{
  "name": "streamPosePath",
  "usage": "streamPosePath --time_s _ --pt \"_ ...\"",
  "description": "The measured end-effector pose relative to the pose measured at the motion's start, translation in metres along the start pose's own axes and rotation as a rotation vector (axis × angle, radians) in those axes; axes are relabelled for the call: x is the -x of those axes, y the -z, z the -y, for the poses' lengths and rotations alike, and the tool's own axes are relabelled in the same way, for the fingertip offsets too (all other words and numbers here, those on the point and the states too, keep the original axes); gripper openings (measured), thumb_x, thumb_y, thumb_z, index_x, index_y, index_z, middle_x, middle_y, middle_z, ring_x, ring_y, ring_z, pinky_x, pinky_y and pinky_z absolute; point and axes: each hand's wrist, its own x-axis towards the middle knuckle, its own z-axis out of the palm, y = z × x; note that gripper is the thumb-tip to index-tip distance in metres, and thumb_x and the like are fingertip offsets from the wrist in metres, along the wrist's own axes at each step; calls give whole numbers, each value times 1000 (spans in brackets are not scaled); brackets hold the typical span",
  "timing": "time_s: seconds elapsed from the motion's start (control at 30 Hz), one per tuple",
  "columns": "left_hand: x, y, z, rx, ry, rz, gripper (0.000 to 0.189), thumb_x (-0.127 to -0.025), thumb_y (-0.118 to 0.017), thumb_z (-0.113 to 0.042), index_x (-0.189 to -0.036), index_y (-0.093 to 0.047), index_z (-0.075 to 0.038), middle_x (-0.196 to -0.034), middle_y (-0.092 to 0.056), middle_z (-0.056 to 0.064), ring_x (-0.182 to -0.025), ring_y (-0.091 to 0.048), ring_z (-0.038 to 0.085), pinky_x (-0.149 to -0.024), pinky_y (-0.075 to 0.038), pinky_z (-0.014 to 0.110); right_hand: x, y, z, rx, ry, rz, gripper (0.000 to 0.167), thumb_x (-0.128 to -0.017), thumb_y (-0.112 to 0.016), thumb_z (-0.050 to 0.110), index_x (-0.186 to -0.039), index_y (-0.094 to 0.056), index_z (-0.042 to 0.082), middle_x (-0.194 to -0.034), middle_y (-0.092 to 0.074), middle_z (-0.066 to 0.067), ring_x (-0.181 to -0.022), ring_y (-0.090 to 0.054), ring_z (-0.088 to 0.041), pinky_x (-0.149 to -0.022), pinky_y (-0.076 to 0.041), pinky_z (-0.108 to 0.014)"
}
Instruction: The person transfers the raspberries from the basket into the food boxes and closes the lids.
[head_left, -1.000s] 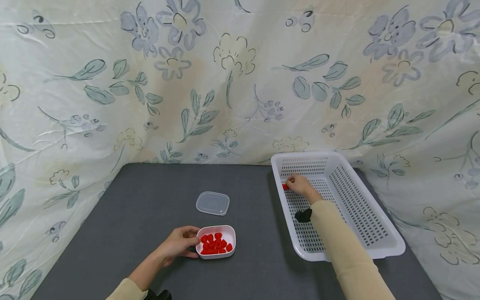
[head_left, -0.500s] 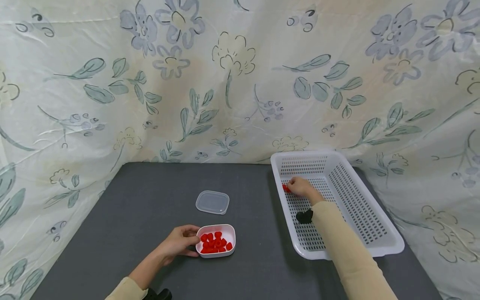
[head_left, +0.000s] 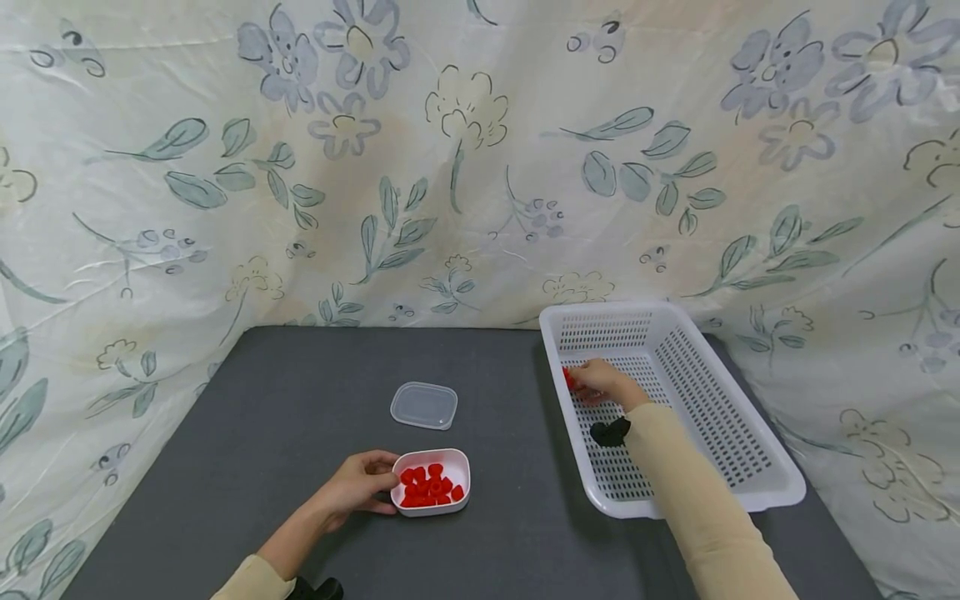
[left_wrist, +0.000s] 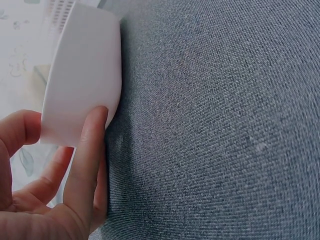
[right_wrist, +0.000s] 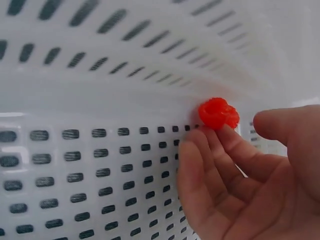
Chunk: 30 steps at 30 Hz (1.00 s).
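Observation:
My left hand (head_left: 358,490) grips the left end of a small white plastic container (head_left: 431,511), thumb at its rim and fingers against its side. Several red raspberries (head_left: 436,487) lie in it. Inside the white basket my right hand (head_left: 602,381) reaches to the left wall. The right wrist view has two raspberries (right_wrist: 215,113) close together against that wall, one showing its hollow. Its fingertips touch them from below, while the thumb stands apart with a gap.
A clear plastic lid (head_left: 424,406) lies on the dark grey table (head_left: 322,375) behind the container. The large perforated white basket (head_left: 750,433) stands at the right, its walls raised. A floral cloth (head_left: 465,208) hangs behind the table.
My right hand has moved slightly down along the basket's left wall, and its fingers have loosened at the raspberries. The left hand and the container stay in place.

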Motion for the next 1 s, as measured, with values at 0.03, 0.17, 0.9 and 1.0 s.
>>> streamPosePath --time_s 0.03,0.17,0.9,1.0 --pt "0 0 0 0 2 -1 45 -85 -59 -8 -123 -44 11 -104 -59 17 -83 -63 21 -66 -57 41 0 1 -1 -30 -9 17 32 -95 -42 22 -104 -54 -6 -94 -56 -13 -81 -60 -21 -70 -56 -33" --pt "2 0 -1 2 -1 5 45 -86 -58 -8 -124 -44 11 -103 -59 18 -83 -63 21 -67 -57 41 1 3 -1 -127 -37 68 32 -96 -42 22 -109 -51 -7 -91 -55 -11 -77 -59 -19 -69 -56 -32" --pt "-1 -2 0 -2 -2 -4 44 -85 -59 -8 -123 -45 10 -101 -60 16 -81 -63 21 -67 -57 40 6 11 2 -354 -21 264 25 -98 -42 23 -111 -45 3 -86 -53 -6 -77 -53 -15 -72 -53 -27" --pt "0 -2 0 1 -3 -7 44 -85 -59 -8 -123 -46 10 -102 -60 16 -81 -63 21 -67 -57 40 8 14 6 -341 4 237 27 -98 -42 21 -114 -45 -1 -89 -53 -8 -79 -54 -17 -73 -54 -29"
